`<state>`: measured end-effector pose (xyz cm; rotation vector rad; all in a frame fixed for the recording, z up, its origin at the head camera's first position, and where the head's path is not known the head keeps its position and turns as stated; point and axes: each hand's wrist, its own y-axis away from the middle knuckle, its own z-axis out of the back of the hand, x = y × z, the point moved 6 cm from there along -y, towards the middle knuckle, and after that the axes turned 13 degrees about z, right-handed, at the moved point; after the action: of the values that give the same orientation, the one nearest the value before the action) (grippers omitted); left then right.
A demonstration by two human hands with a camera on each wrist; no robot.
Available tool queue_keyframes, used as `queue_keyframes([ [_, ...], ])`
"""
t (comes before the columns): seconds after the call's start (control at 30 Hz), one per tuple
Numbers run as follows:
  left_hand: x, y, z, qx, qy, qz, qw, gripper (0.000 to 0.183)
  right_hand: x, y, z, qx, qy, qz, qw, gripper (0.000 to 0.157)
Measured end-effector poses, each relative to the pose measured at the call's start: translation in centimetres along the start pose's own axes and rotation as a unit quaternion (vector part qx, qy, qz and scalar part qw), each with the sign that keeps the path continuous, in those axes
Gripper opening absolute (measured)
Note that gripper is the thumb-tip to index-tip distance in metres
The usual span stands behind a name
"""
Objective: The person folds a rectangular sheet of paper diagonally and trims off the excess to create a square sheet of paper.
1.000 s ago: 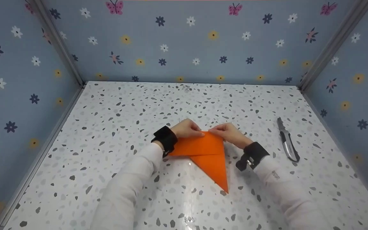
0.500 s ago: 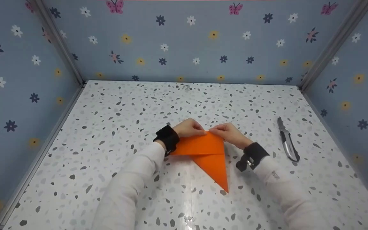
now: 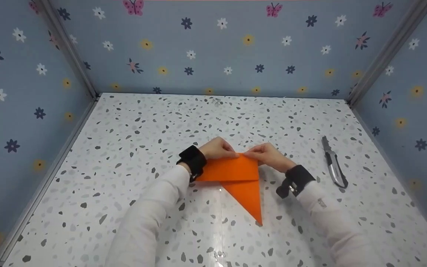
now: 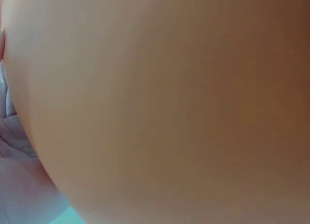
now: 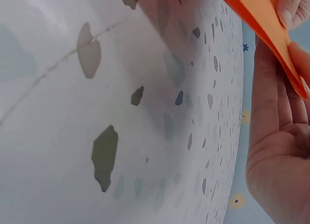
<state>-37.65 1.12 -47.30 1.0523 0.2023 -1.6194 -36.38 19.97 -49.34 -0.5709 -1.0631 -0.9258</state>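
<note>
A folded sheet of orange paper (image 3: 232,170) is held between both hands, with a straight flap across its upper part and a triangular point hanging toward the near side. My left hand (image 3: 218,149) pinches its top edge, thumb in front. Close beside it, my right hand (image 3: 270,155) pinches the same edge near the right corner. The right wrist view shows the layered edge of the orange paper (image 5: 271,33) between thumb and fingers of the right hand (image 5: 281,146). A blurred surface of the paper fills nearly all of the left wrist view.
A grey and black utility knife (image 3: 334,163) lies on the speckled white table (image 3: 154,122), right of the right hand. Blue panels with flowers and butterflies (image 3: 206,48) enclose the table at the back and both sides.
Both hands keep their pinch on the paper's top edge. The paper's lower point has shifted slightly to the left, and the right wrist has moved a little to the right.
</note>
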Motion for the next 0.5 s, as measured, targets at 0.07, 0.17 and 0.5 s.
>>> queue_keyframes([
  [0.07,0.14,-0.13,0.02,0.002,-0.005,0.001,1.0000,0.029,0.07,0.04,-0.03,0.006,0.003,0.002,1.000,0.033],
  [0.17,0.27,-0.19,0.03,0.006,-0.010,0.002,0.9999,0.030,0.17,0.09,-0.11,0.016,0.008,0.005,1.000,0.034],
  [0.5,0.36,-0.09,0.09,0.008,0.010,0.000,0.9999,0.029,0.24,0.14,-0.26,0.017,-0.006,0.014,1.000,0.034],
])
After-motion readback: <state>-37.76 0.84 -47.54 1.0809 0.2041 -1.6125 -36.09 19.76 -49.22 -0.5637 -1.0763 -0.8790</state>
